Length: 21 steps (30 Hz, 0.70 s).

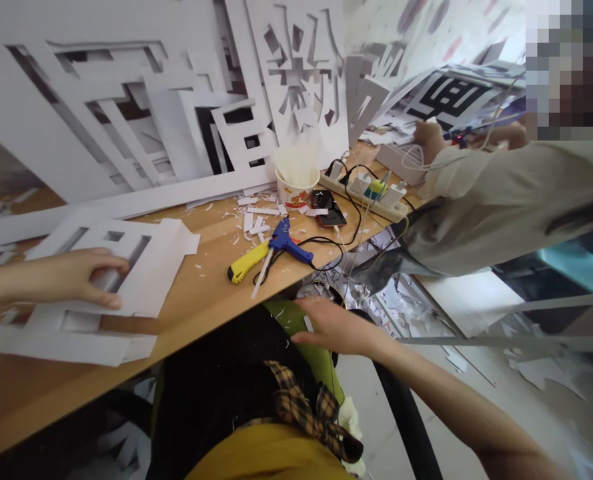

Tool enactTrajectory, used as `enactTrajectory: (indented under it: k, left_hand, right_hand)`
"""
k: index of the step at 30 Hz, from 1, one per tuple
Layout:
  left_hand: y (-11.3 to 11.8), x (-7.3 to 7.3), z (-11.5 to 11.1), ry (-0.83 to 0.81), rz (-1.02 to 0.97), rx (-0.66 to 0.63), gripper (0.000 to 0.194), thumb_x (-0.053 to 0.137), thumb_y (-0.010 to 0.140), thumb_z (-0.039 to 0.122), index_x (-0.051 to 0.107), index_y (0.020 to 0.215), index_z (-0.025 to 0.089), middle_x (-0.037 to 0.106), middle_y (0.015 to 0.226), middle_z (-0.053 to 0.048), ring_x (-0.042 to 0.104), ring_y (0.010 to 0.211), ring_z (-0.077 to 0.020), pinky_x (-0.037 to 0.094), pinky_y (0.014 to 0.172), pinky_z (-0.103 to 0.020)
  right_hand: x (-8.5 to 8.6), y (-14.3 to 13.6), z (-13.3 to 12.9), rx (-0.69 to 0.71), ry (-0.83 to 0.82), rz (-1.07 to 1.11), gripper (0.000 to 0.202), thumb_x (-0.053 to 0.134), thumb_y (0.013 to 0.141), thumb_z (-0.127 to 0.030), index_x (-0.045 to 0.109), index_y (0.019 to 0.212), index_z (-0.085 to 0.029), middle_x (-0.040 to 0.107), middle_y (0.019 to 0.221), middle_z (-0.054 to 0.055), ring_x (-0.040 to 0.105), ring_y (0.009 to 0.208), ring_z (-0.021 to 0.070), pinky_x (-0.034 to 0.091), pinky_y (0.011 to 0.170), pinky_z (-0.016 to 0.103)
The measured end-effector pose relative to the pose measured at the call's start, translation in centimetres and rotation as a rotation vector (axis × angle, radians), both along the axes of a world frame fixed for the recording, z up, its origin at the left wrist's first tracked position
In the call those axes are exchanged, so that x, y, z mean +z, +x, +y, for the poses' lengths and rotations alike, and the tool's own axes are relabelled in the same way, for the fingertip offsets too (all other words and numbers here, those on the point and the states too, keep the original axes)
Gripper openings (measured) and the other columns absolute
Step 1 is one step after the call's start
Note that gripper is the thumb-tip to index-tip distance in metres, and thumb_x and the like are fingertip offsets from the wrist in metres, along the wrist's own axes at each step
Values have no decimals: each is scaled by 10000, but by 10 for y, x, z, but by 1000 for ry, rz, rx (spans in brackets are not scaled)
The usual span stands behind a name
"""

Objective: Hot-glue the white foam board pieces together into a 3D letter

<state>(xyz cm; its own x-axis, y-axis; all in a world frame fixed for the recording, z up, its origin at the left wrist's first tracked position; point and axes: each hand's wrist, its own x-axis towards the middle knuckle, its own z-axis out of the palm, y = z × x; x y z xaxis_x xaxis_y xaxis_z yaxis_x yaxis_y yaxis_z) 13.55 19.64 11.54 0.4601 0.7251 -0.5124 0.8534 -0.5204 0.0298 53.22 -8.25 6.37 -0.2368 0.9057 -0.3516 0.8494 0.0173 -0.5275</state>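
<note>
At the left of the head view, my left hand (89, 275) lies over a white cut-out character (151, 267) of thick board. Its thumb and fingers grip an inner bar of that piece. Under and in front of it is more white cut board (96, 350). My right hand (336, 327) hovers over my lap, just off the table edge, thumb and fingers apart. A small white scrap (308, 323) shows between them, apparently not gripped. Nearest on the table are a blue glue gun (286, 241) with a glue stick (262, 273) and a yellow utility knife (249, 261).
A paper cup (296, 190) of glue sticks stands beside a phone (329, 209) and a power strip (366, 193) with trailing cables. Large white cut-out boards (306, 73) lean behind. A co-worker's hand (429, 137) works at the right. Scraps (551, 373) litter the floor.
</note>
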Motion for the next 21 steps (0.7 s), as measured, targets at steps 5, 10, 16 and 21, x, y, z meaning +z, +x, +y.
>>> enactTrajectory:
  k: [5,10,16,21]
  left_hand:
    - [4,10,-9,-95,-12,-17,786,647,625,666,644,1224,156,675,1230,-102,593,1103,-294,443,924,-305]
    - [7,16,-13,-125,-24,-61,748,631,660,655,631,1216,154,642,1238,-118,576,1092,-296,434,923,-321]
    - [13,23,-21,-128,-7,-64,689,626,681,642,637,1190,178,617,1207,-112,562,1083,-297,425,919,-337]
    - [13,22,-22,-120,-20,-75,645,642,698,613,642,1181,186,614,1191,-112,556,1062,-282,415,891,-328]
  right_hand:
    - [-60,-71,43,58,-82,-136,677,621,968,-408,436,1456,23,509,1436,375,556,1298,448,446,1035,552]
    - [-47,-69,55,280,-149,35,357,420,1062,-310,701,921,-140,757,898,109,692,795,189,520,802,296]
    - [17,-9,34,227,-53,642,490,405,1062,-473,658,781,-161,681,855,64,633,836,162,506,847,310]
    - [52,14,27,-163,149,1283,516,564,997,-488,535,558,-219,674,1338,9,527,1337,228,374,1140,447]
